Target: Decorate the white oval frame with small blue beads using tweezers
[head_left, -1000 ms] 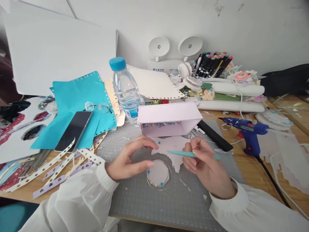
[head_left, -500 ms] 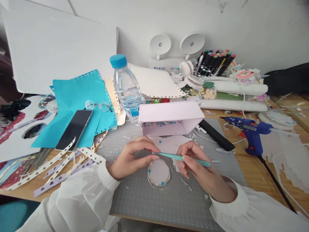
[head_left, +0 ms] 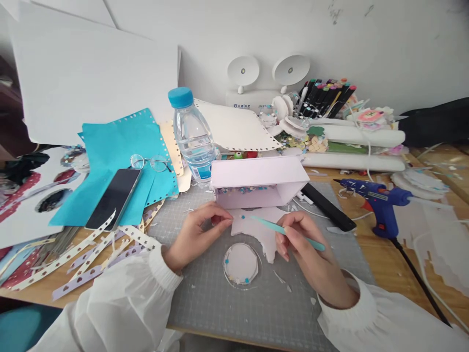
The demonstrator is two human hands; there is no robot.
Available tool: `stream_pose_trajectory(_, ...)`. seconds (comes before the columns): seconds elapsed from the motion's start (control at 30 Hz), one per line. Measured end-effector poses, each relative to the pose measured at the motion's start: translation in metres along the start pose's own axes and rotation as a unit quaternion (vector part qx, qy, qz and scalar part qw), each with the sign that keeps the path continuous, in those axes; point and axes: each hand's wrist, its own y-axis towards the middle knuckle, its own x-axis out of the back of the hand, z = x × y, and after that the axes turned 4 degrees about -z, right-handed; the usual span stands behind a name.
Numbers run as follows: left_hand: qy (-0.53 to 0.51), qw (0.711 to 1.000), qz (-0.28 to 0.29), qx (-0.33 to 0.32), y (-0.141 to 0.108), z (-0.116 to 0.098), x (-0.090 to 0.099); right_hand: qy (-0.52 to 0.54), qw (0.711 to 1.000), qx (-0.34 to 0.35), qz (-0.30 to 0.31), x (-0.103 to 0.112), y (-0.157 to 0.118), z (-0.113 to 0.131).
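Note:
My right hand point(head_left: 298, 239) grips a thin teal tool point(head_left: 273, 225), its tip pointing left over a torn pale paper piece point(head_left: 256, 232). Thumb and index finger of my left hand point(head_left: 201, 232) are pressed together at that paper's left edge; anything between them is too small to make out. A blue star point(head_left: 243, 216) lies on the paper. Nearer me, a round pale disc point(head_left: 241, 263) with small blue stars on its rim rests on the grey cutting mat point(head_left: 220, 313). Behind the paper stands an open pale lilac box point(head_left: 258, 172) with small decorations inside.
A water bottle point(head_left: 194, 142) stands left of the box. Farther left are glasses point(head_left: 159, 163), a phone point(head_left: 113, 198) and punched paper strips point(head_left: 78, 261). At right lie a black bar point(head_left: 328, 208) and a blue glue gun point(head_left: 383, 200). Markers point(head_left: 326, 98) stand behind.
My left hand has moved left, away from the teal tool's tip. The tool has tilted and its tip is now farther back, over the paper. The blue star on the paper stays put.

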Motion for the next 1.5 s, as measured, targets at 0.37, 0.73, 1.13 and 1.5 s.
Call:
stream_pose_trajectory(0.37,0.104,0.992,0.009,-0.076,-0.002,0.006,-0.003,-0.140,0.988,0.012,-0.065,0.000,0.004,-0.001)
stream_pose_trajectory(0.73,0.110,0.990,-0.013,-0.084,-0.002,0.003,-0.005,-0.193,0.980,0.014,-0.052,-0.003,0.004,0.001)
stream_pose_trajectory(1.13,0.044,0.996,-0.038,-0.067,-0.007,-0.001,0.001,-0.212,0.975,0.058,-0.022,-0.002,0.004,0.002)
stream_pose_trajectory(1.5,-0.011,0.997,-0.070,-0.019,-0.011,0.002,-0.001,-0.387,0.892,0.186,0.142,-0.017,0.025,-0.003)
